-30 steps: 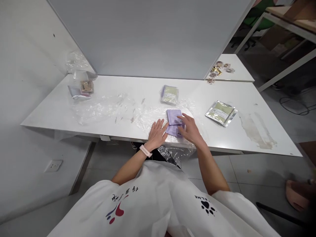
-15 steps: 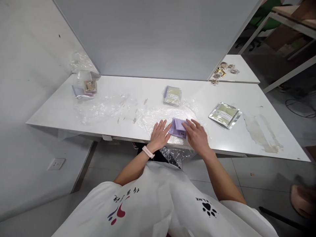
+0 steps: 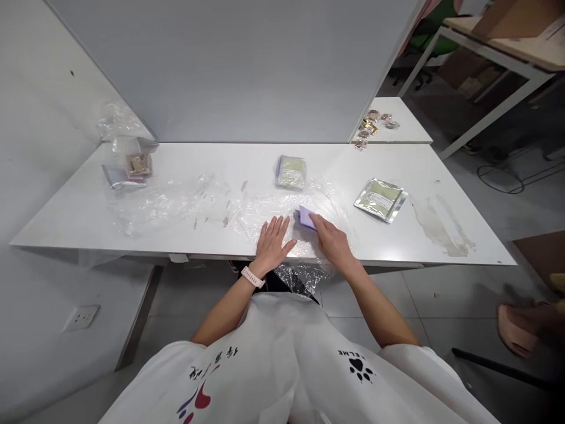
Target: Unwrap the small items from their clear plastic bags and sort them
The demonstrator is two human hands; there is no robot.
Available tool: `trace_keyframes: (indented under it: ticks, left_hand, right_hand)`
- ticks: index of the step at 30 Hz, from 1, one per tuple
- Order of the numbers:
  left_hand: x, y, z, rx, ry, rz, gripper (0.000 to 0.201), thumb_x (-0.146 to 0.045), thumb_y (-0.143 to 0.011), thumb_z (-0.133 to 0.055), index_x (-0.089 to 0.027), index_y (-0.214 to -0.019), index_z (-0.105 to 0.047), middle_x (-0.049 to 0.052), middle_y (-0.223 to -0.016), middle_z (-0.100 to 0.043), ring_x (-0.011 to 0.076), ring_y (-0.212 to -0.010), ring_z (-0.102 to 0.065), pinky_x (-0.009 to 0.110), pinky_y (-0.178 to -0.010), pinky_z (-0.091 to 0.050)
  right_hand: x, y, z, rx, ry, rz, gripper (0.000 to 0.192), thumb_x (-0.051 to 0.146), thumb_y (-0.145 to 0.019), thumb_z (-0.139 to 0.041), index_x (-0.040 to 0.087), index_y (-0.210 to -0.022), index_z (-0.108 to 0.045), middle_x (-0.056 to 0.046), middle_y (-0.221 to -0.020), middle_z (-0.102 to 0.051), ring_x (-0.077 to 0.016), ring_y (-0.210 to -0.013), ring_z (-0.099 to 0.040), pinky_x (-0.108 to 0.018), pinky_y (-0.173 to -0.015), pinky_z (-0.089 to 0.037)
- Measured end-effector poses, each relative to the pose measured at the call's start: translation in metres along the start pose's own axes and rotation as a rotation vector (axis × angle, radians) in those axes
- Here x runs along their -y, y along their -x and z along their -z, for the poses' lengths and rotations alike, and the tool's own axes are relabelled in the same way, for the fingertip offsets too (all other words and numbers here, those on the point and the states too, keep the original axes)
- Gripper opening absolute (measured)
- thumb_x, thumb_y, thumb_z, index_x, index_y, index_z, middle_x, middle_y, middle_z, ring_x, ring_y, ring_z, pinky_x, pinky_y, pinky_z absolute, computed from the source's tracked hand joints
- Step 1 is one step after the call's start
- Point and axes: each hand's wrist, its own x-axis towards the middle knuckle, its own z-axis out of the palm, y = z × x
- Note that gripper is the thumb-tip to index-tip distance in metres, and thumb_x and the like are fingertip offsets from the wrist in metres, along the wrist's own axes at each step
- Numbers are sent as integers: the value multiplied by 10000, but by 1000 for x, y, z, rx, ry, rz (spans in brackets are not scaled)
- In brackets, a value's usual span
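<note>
A folded purple packet [image 3: 306,218] is gripped at its right end by my right hand [image 3: 332,240], just above the clear plastic film on the table. My left hand [image 3: 271,244] lies flat with fingers spread on the clear plastic film [image 3: 260,207], left of the packet and apart from it. Behind them rests a small wrapped stack with a green label [image 3: 292,172] and a purple edge. To the right lie silver pouches with a green front [image 3: 380,199].
At the back left are clear bags with a brown item [image 3: 138,165]. Small wrapped pieces [image 3: 371,125] lie beyond the grey panel [image 3: 229,70] at the right. The white table's [image 3: 445,203] right side has a stained patch. A person's foot [image 3: 516,330] shows at lower right.
My right hand has taken the purple packet up in its fingers and turned it, folded. My left hand has come off the packet onto the film. The view has shifted right.
</note>
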Motion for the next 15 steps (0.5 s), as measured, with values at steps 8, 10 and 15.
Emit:
trace_keyframes:
  ticks: [8,10,15]
  left_hand:
    - [3,-1,-3,40,-38,-14,742,-646,-1006,-275,-194,-1593,-248,113,-1676,-186,276,-1564,-107,533,-1275,-118]
    - [2,-1,-4,42,-32,-10,737,-647,-1006,-277,-206,-1596,-241,109,-1678,-179,275,-1564,-106,541,-1274,-119]
    - [1,0,-3,41,-35,-3,721,-631,-1009,-299,-210,-1593,-251,103,-1677,-185,273,-1564,-111,537,-1274,-127]
  right_hand:
    - [-111,-15,67,-570,154,-356,608,119,-950,-302,132,-1555,-358,-196,-1541,-431,-321,-1456,-383,-601,-1106,-428]
    - [-140,-21,68,-482,208,-424,635,77,-905,-347,127,-1537,-385,-209,-1570,-381,-331,-1473,-345,-598,-1123,-395]
    - [-159,-15,63,-316,204,-426,600,129,-849,-497,110,-1448,-479,-247,-1548,-386,-403,-1454,-335,-661,-1106,-343]
